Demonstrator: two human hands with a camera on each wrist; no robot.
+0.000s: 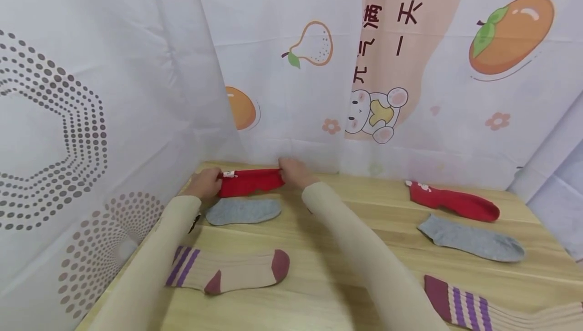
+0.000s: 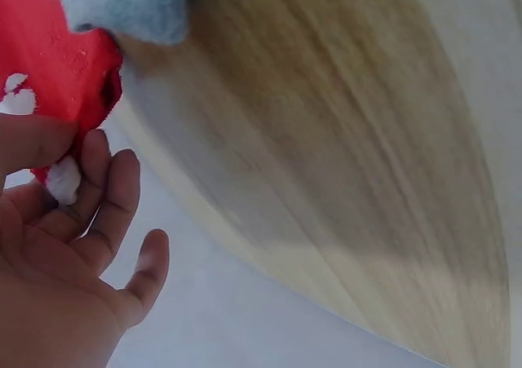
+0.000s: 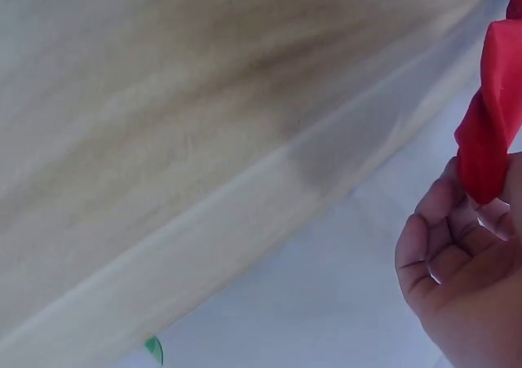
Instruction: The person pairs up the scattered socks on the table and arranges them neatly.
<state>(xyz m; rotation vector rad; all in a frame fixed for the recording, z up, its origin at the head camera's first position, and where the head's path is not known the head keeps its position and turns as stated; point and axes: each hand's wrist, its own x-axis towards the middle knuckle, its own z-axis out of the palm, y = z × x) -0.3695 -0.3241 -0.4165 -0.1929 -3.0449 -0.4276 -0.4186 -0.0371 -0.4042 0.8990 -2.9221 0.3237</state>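
A red sock (image 1: 250,181) is stretched between both hands at the far left of the table, just behind a grey sock (image 1: 243,211). My left hand (image 1: 206,183) pinches its cuff, where a white pattern shows; in the left wrist view the thumb presses the red fabric (image 2: 69,66) against the fingers. At the other end, my right hand (image 1: 295,172) pinches the toe between thumb and fingers, and the red cloth (image 3: 492,107) hangs slightly twisted in the right wrist view. Nearer the front lies a beige sock (image 1: 246,272) with purple stripes and maroon heel and toe.
On the right side of the wooden table (image 1: 346,280) lie another red sock (image 1: 455,202), another grey sock (image 1: 473,240) and another beige striped sock (image 1: 514,313). A white printed curtain (image 1: 282,103) hangs along the back edge, and a dotted curtain (image 1: 136,159) borders the left.
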